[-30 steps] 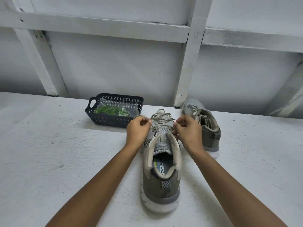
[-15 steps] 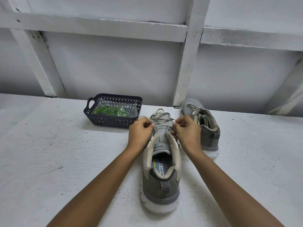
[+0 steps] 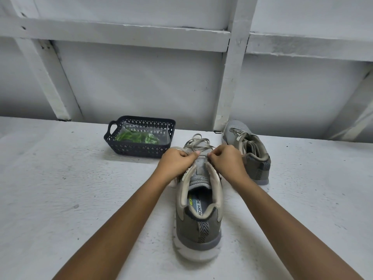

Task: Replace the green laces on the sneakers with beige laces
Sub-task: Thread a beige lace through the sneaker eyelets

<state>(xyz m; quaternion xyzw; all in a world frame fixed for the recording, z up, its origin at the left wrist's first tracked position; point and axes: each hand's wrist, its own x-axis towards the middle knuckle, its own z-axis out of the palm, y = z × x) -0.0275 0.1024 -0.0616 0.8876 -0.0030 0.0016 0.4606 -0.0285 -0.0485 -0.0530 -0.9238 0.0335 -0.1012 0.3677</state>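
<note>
The beige laces (image 3: 196, 142) sat in the middle of the frame, threaded across the front of the near sneaker (image 3: 198, 219) and bunched in loose loops above its tongue. That sneaker stood on its sole in the lower middle, heel toward the bottom edge and toe pointing up the frame, its printed insole showing.

Our left grip (image 3: 177, 162) was closed at the sneaker's left side by the top eyelets, fingers curled, thumb and forefinger pinching a strand of the beige laces. Our right grip (image 3: 226, 160) mirrored it on the right side, fingers curled tight and pinching at the lace there; we could not see the strand itself beneath them. The two grips nearly met over the tongue, and both forearms ran down to the bottom corners.

Just right of and above our right grip stood the second sneaker (image 3: 252, 156), laced in beige, toe toward the upper left. Left of the laces and above our left grip was a dark perforated basket (image 3: 139, 150) holding a clear bag of green laces (image 3: 139, 137). All of it rested on the white speckled desk (image 3: 60, 199), with a white panelled wall (image 3: 131, 81) filling the top of the frame.
</note>
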